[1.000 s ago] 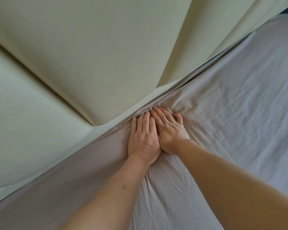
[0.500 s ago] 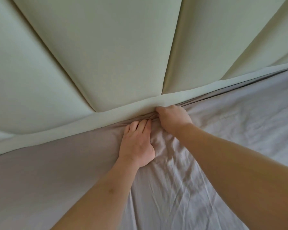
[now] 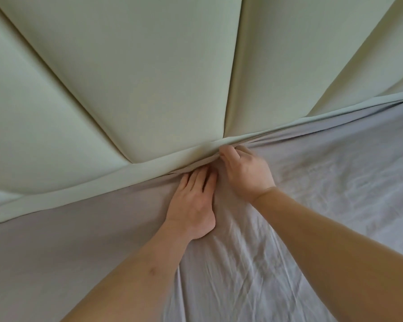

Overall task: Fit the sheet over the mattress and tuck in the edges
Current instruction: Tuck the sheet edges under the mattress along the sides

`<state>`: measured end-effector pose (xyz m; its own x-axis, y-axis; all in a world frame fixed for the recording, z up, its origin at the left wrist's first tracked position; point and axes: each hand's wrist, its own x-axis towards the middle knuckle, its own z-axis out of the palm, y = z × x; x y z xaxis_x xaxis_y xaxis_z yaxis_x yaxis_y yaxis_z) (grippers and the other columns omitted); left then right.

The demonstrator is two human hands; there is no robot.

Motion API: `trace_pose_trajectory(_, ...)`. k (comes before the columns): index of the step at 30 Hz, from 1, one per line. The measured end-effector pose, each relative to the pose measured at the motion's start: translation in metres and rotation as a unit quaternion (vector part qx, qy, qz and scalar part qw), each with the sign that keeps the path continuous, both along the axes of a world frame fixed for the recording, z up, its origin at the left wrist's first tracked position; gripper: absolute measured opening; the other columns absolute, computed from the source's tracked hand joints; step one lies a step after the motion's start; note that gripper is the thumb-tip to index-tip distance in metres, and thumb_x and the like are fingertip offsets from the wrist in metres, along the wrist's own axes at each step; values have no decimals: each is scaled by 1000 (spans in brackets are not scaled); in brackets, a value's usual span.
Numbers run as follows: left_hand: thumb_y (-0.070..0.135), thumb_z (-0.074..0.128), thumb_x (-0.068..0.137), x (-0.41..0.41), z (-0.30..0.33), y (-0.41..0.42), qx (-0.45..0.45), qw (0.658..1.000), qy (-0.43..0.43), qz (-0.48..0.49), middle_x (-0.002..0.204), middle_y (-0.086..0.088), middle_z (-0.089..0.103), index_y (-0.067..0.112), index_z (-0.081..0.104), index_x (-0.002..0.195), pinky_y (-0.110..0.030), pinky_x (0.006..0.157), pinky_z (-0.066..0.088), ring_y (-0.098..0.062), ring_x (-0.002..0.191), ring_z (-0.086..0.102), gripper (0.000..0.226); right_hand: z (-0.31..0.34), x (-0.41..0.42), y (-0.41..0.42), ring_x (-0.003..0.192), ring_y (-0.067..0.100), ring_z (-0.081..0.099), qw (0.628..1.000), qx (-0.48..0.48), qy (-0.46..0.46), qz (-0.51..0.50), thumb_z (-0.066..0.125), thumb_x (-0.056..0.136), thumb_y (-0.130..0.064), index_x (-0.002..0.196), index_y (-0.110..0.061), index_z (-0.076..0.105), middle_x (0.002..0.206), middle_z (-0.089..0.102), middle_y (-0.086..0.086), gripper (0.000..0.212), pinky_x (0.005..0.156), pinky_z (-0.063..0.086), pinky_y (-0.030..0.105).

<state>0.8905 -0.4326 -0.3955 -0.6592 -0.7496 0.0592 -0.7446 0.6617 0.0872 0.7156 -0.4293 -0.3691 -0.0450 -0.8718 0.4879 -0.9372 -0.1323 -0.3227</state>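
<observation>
A wrinkled grey sheet [image 3: 312, 205] covers the mattress, which is hidden beneath it. Its far edge runs along the gap under the pale green padded headboard [image 3: 161, 89]. My left hand [image 3: 191, 201] lies flat on the sheet with straight fingers, fingertips pushed into that gap. Just to its right, my right hand [image 3: 247, 173] has its fingers curled down into the gap, bunching the sheet's edge against the headboard's lower band. Creases fan out from both hands.
The headboard is made of several padded panels with deep seams and fills the upper half of the view. Its narrow lower band [image 3: 79, 194] meets the sheet from lower left to upper right.
The view has swung so the headboard line lies flatter. My right hand went from flat beside the left to curled into the gap, a little further right. The left hand stayed pressing.
</observation>
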Motion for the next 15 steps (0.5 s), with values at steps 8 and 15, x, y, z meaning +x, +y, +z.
trace_pose_trajectory(8, 29, 42, 70, -14, 1, -23, 60, 994, 57, 74, 146, 1, 52, 15, 45, 148, -37, 115, 33, -19, 138, 45, 79, -18, -11, 2, 123, 25, 52, 972, 223, 74, 8, 31, 95, -43, 128, -20, 59, 125, 67, 1, 49, 113, 33, 39)
trace_pose_trajectory(15, 41, 49, 72, -51, 27, -76, 333, 931, -60, 133, 125, -9, 69, 20, 69, 118, -41, 99, 49, -32, 113, 62, 54, 3, -18, -52, 134, 29, 49, 841, 500, 203, 47, 29, 103, -39, 136, -23, 59, 144, 56, 6, 48, 109, 37, 43)
